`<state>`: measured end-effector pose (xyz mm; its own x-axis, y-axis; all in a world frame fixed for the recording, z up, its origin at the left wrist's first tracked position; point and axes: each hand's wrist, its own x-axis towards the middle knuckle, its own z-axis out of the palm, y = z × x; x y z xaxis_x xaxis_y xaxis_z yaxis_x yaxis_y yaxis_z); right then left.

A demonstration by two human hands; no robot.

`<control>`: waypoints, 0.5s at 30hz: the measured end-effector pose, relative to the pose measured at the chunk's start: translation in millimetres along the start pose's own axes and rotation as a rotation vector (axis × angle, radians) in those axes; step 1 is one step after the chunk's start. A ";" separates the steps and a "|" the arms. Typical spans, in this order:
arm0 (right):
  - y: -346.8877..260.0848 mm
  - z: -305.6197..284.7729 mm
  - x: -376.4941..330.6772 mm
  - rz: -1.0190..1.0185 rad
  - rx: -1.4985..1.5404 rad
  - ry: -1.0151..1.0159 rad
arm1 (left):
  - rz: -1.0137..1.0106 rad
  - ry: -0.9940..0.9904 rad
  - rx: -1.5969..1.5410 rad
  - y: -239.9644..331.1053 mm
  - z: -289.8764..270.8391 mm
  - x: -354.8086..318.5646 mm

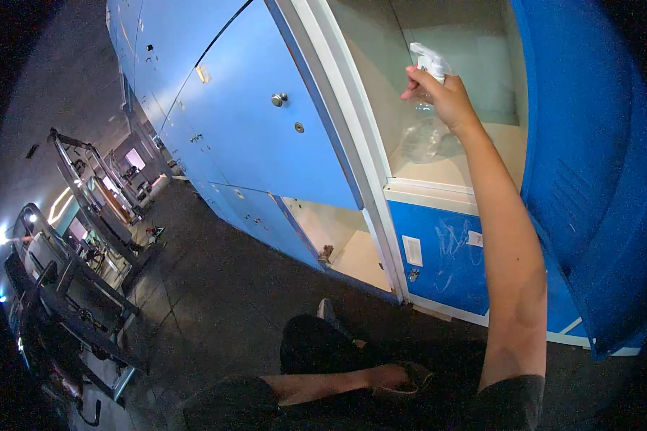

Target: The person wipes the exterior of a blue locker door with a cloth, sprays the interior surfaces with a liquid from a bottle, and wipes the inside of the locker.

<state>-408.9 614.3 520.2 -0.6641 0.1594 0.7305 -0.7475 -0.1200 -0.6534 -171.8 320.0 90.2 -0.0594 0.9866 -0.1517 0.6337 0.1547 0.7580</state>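
My right hand (442, 97) reaches into an uncovered locker compartment (507, 144). Its fingers are wrapped round the neck of a clear spray bottle (423, 140) with a white trigger head. The bottle stands upright, or nearly so, over the compartment's pale floor; whether its base touches there I cannot tell. Low down, in front of my dark-clothed legs, is my left hand (395, 377), its forearm lying crosswise. It seems closed round something dark and brownish, too dim to name.
Blue locker doors (244, 115) with knobs run off to the left. Below them a low compartment (366, 258) holds a small brown item. An open blue door (589, 144) stands at the right. Gym machines (72, 273) line the dark floor (201, 287) at far left.
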 end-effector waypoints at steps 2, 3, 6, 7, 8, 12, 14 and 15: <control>0.4 3.8 -0.2 0.004 -0.019 0.006 | 0.072 0.093 0.027 -5.0 4.6 -1.1; 0.1 5.1 -1.1 -0.024 -0.026 0.054 | -0.076 -0.022 0.002 1.9 -3.7 0.7; 4.5 0.8 2.5 -0.101 -0.061 0.182 | -0.068 -0.061 0.059 -9.0 3.0 -1.3; 6.9 -2.9 4.6 -0.151 -0.084 0.263 | 0.084 0.016 0.142 -14.3 6.7 -2.4; 9.1 -7.5 5.6 -0.153 -0.086 0.262 | 0.086 0.017 0.143 -20.6 8.7 -2.2; 8.4 -1.4 5.0 -0.099 -0.215 0.249 | 0.038 -0.017 0.062 -46.0 28.0 -2.2; 8.0 2.0 5.3 -0.068 -0.229 0.224 | 0.234 0.169 0.191 -64.5 42.8 -5.0; 7.9 -5.5 4.7 -0.039 -0.202 0.211 | 0.231 0.160 0.187 -55.5 37.0 -5.5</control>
<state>-417.8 619.5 517.4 -0.6013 0.3624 0.7121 -0.7398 0.0842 -0.6676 -178.0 304.1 25.4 -0.0085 0.9923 0.1236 0.7740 -0.0717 0.6291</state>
